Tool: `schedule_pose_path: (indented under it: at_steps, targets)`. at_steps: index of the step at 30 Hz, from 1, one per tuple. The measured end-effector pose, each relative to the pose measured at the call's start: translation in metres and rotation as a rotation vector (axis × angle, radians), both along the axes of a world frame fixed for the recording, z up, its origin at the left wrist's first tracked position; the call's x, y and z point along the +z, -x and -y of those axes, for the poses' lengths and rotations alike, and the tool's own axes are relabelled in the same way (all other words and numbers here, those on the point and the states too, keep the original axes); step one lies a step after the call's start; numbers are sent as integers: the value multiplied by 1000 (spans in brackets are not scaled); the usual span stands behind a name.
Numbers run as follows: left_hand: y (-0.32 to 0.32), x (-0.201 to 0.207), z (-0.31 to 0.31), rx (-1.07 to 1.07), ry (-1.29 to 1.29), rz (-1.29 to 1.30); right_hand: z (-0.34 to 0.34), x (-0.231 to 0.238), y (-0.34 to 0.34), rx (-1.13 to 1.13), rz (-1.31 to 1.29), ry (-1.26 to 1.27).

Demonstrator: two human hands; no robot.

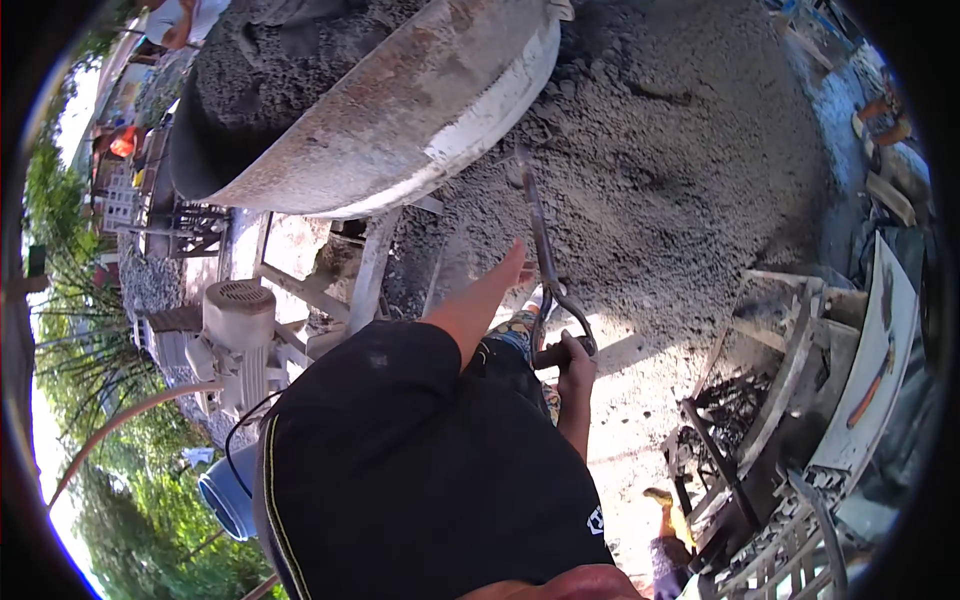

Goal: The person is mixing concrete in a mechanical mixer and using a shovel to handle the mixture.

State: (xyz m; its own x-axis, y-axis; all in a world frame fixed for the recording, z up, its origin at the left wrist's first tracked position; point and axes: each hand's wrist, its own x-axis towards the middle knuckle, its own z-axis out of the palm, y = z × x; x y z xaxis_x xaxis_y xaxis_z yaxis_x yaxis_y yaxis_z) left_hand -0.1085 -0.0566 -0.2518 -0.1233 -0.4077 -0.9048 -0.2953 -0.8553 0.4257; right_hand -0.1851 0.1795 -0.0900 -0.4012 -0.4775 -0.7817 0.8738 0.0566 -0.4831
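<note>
My right hand [574, 366] is closed round the grip of a shovel [539, 225] with a dark metal shaft and a forked D-shaped handle. The shaft runs away from me to the grey mix; its blade end is hidden in the pile. Beside the shaft, my left hand [516, 265] is held with its fingers apart, and the shaft shows unbroken past it. Ahead lies a large heap of grey sand or concrete mix [670, 170]. To the left of the shovel, a tilted mixer drum [390, 110] with a rusty, mortar-splashed wall holds dark grey mix.
A dusty motor [240, 315] sits on the mixer's frame [375, 265] at left. Below it is a blue bucket [230, 495]. Boards and a pale panel [875, 370] lean at right. Other people's limbs show at the far left [178, 25] and far right [888, 120].
</note>
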Motion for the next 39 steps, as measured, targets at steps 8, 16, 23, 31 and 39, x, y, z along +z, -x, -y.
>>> schedule_pose_path:
  at_steps: [8, 16, 23, 31, 39]
  targets:
    - [27, -9, -7, 457, -268, -513, -33, 95, -19, -174, 9, -95]
    - [25, -36, -64, 444, -311, -533, -134, 89, -56, -382, 28, -351]
    - [-4, -68, -192, 92, 111, -103, -279, 23, -73, -613, 342, -487]
    - [-30, -78, -344, -441, 286, 523, -408, 88, -96, 42, -51, -219]
    - [33, 14, -291, 89, -166, -216, -426, 18, -38, -575, 465, -172]
